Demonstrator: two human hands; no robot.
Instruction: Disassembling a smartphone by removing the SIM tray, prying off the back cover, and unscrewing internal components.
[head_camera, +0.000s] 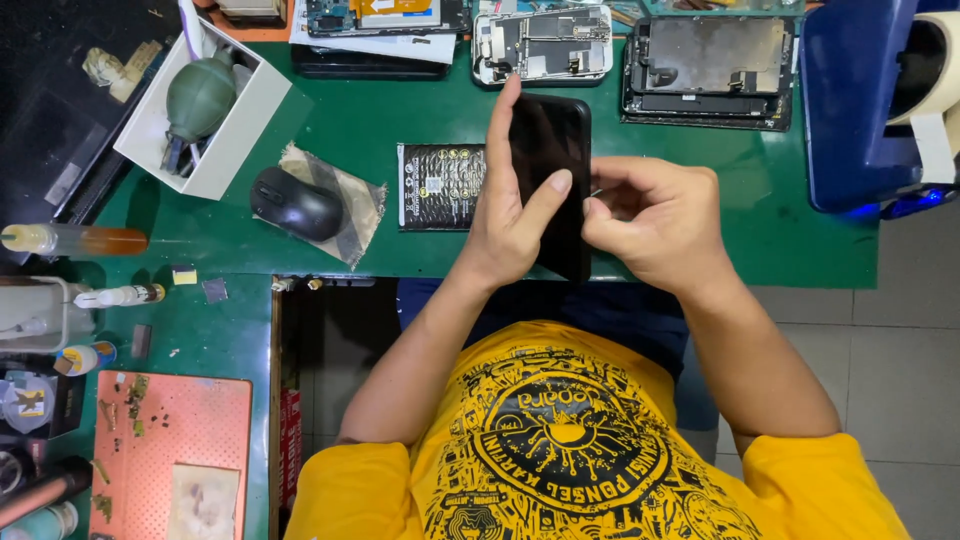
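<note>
Gripping a black phone (556, 150), left hand (510, 215) and right hand (655, 220) pinch it beside a black labelled battery (438, 186).

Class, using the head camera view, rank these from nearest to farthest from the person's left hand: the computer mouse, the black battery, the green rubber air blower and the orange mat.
1. Black battery: flat on the green table, right beside the left hand.
2. Computer mouse: farther left, on a plastic wrapper.
3. Green rubber air blower: in the white box at the upper left.
4. Orange mat: lower left corner.
</note>
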